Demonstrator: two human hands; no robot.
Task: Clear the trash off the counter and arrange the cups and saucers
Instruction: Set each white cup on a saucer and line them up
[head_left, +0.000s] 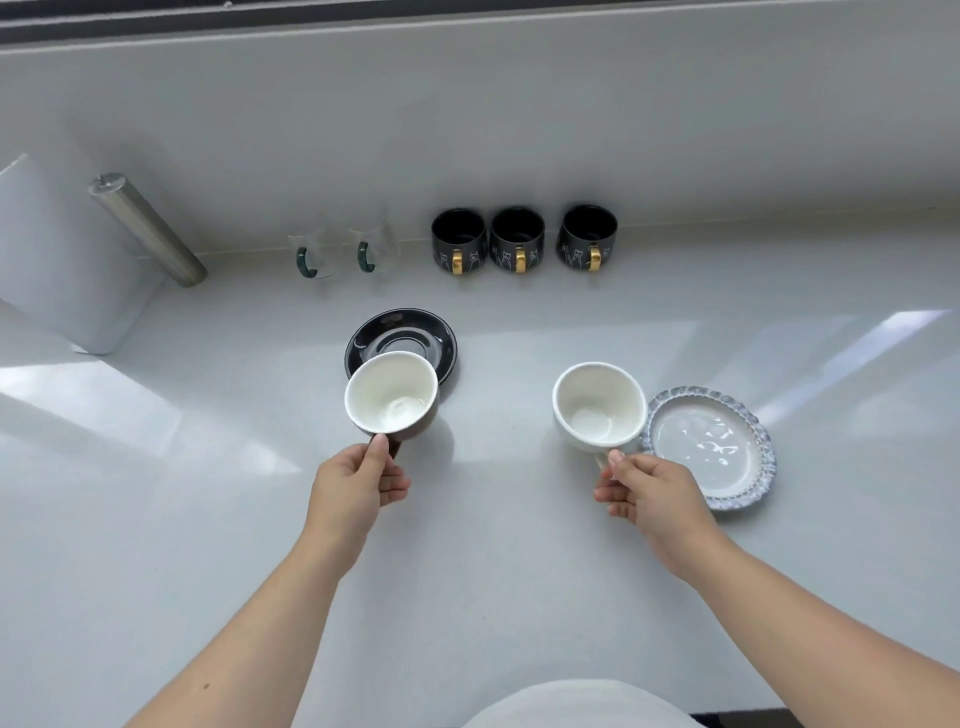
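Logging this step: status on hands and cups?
Left hand holds dark cup over black saucer. Right hand holds white cup beside scalloped saucer. Nothing in the way.

Both forearms bare, extended forward from the lower corners of the view, converging slightly toward the middle. Left hand (358, 480): thumb on top, pointing forward, fingers curled underneath and to the right in a pinch grip, closed around a cup handle. Wrist straight. Right hand (649, 491): thumb up and forward, index and remaining fingers curled leftward, also pinched closed on a cup handle. Wrist angled slightly inward. Hands well apart, at about the same reach.
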